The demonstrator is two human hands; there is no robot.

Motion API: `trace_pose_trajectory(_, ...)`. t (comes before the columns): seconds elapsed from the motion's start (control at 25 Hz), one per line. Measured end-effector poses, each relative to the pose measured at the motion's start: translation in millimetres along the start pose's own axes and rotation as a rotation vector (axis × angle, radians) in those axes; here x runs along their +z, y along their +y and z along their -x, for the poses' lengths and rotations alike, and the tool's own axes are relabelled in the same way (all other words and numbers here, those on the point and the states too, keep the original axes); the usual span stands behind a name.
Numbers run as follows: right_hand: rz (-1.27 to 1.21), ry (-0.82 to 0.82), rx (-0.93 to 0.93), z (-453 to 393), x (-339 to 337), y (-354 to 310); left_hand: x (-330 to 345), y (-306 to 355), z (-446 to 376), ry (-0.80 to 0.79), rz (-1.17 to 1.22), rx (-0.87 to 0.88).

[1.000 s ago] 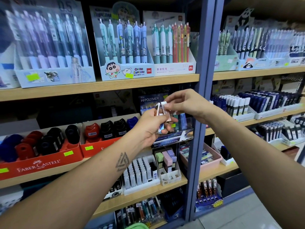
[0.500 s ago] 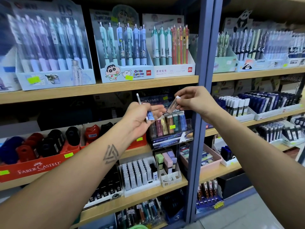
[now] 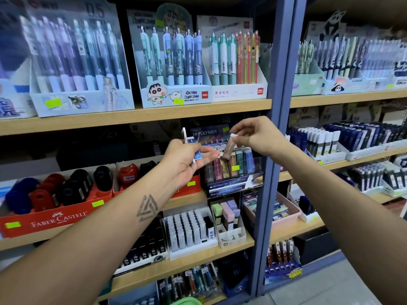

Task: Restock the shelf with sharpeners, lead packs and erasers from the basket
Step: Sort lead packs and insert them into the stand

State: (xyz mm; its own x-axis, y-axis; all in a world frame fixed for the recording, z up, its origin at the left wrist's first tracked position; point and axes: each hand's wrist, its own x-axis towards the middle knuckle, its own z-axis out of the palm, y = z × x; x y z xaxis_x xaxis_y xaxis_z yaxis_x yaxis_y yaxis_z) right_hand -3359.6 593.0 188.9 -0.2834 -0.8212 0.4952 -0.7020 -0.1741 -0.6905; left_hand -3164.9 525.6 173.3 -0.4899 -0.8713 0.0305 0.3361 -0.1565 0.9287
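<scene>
So the right hand (image 3: 257,137) has a slim brownish lead pack (image 3: 229,146) pinched by its top end, hanging tilted just above the clear display rack (image 3: 233,170) at the right end of the middle shelf (image 3: 187,198), next to the blue upright post. That rack already holds a row of similar coloured packs standing upright, so I'd say this one is about to drop into a slot there, but it isn't in yet.

The left hand (image 3: 185,160) has its grip curled round a few more small packs (image 3: 195,154), blue and white, one sticking up above the fingers. Can't really tell how many there are, the hand covers most of them.

Progress-wise: the red Faber-Castell tray (image 3: 50,216) along the left part of the same shelf looks well stocked with sharpeners (image 3: 72,188), red, black and blue ones. The shelf below has a white box of erasers (image 3: 189,230) that looks pretty full too. So my guess is the sharpeners are mostly sorted and it's the lead packs being worked through now.

A sliver of something green (image 3: 187,301) shows at the bottom edge, might be the basket, so no idea how much is left in it.
</scene>
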Motion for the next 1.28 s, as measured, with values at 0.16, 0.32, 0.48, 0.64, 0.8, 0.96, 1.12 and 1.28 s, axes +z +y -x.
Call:
trace_pose_trajectory(0.16,-0.100,0.071,0.060,2.4,-7.2,-1.0,-6.5,1.0,-1.6,0.025,0.009,0.004)
trace_pose_trajectory(0.32,-0.052,0.035,0.042,2.7,-11.8,5.5,-4.6,-2.9,-0.6,0.043,-0.022,0.025)
trace_pose_trajectory(0.48,0.135,0.007,-0.096,1.0,-1.3,12.2,3.5,-10.1,1.9,0.024,-0.058,0.023)
trace_pose_trajectory(0.64,0.309,0.005,-0.173,-2.0,1.0,13.0,4.6,-11.6,3.4,-0.002,-0.076,0.029)
trace_pose_trajectory(0.8,0.402,0.002,-0.214,-0.7,-1.6,13.8,3.0,-9.7,5.2,-0.004,-0.084,0.031)
trace_pose_trajectory(0.96,0.439,0.000,-0.233,-0.2,-3.8,13.1,0.6,-8.6,4.9,-0.002,-0.093,0.035)
trace_pose_trajectory(1.12,0.366,0.017,-0.244,2.3,2.5,15.5,1.5,-7.5,4.8,-0.022,-0.096,0.047)
trace_pose_trajectory(1.28,0.387,-0.022,-0.215,0.8,5.0,13.3,-0.5,-2.4,1.9,-0.021,-0.077,0.068)
